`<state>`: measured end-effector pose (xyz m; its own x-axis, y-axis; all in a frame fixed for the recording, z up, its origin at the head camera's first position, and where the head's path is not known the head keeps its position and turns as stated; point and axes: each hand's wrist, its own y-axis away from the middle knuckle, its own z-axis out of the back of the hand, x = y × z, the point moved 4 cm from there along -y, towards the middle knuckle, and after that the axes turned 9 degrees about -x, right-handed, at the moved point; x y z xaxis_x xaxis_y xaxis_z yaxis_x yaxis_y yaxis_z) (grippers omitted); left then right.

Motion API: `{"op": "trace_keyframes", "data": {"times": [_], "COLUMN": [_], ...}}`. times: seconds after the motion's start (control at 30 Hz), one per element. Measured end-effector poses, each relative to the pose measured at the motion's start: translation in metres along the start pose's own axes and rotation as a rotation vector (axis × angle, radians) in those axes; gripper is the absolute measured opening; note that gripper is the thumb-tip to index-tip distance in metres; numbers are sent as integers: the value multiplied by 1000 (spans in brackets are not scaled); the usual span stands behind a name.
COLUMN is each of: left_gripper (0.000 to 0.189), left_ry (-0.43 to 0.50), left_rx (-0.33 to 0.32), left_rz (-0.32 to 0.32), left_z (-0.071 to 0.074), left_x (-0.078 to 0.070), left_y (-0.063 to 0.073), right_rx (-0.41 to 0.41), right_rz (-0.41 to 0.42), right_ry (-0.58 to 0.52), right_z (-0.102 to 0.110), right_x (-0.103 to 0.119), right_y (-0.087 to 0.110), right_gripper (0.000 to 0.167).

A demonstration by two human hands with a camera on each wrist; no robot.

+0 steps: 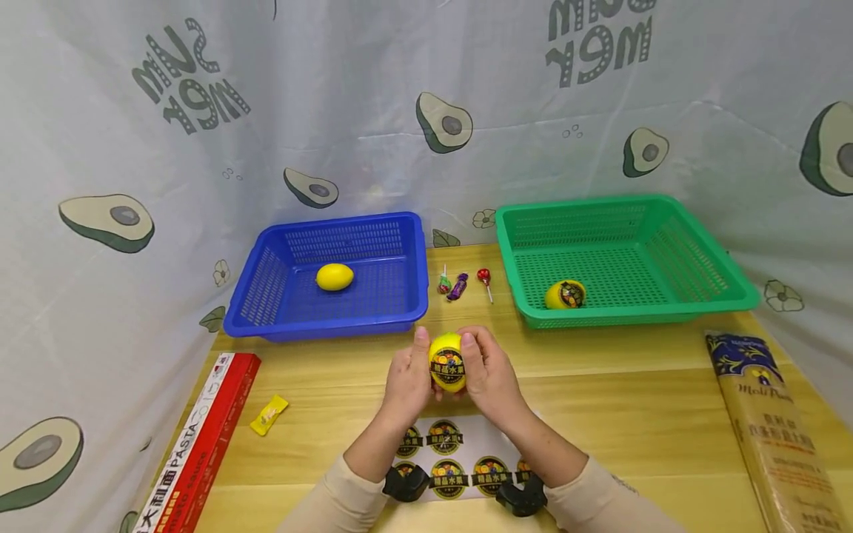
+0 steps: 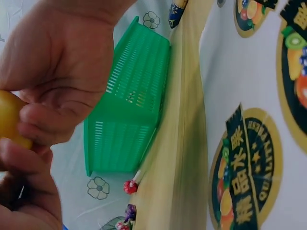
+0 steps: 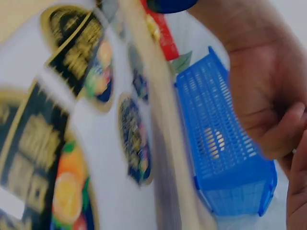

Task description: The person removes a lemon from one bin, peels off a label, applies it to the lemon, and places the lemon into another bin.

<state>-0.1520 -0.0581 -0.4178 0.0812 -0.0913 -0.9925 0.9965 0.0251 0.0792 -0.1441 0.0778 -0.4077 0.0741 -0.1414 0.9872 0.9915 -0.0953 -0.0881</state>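
Both hands hold one yellow lemon (image 1: 445, 342) in front of the body, above the table. A round black-and-gold fruit sticker (image 1: 447, 368) lies on its side facing me. My left hand (image 1: 408, 379) grips the lemon from the left, thumb up along its edge. From the other side my right hand (image 1: 493, 379) grips it, with the thumb on the upper right near the sticker's edge. Fingers partly hide the lemon (image 2: 8, 117) in the left wrist view. Below the hands, a white sticker sheet (image 1: 481, 438) with several matching stickers lies on the table, partly covered by the forearms.
A blue basket (image 1: 333, 326) at back left holds a plain lemon (image 1: 335, 277). The green basket (image 1: 626, 314) at back right holds a stickered lemon (image 1: 558, 295). Candies (image 1: 457, 286) lie between them. A red pasta box (image 1: 213, 444), yellow candy (image 1: 269, 414) and pasta bag (image 1: 776, 437) flank the table.
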Motion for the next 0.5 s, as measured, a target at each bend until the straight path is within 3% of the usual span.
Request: {"op": "trace_keyframes", "data": {"times": [0.1,0.2,0.27,0.37,0.5], "left_gripper": [79,69,67,68,52], "left_ry": [-2,-56,-122,-190,-208], "left_rx": [0,68,74,27,-45], "left_rz": [-21,-114,-184,-265,-365], "left_z": [1,-2,-3,-4,-5], "left_x": [0,-6,-9,-10,-8], "left_y": [1,5,7,9,11], "right_rx": [-14,-28,-33,-29,-60], "right_rz": [-60,-61,-45,-30,9], "right_ry": [-45,-54,-34,-6,16], "right_z": [0,0,-1,-4,-8], "right_x": [-1,-1,0,0,-1], "right_y": [-1,-1,1,4,8], "right_gripper": [39,40,39,39,40]}}
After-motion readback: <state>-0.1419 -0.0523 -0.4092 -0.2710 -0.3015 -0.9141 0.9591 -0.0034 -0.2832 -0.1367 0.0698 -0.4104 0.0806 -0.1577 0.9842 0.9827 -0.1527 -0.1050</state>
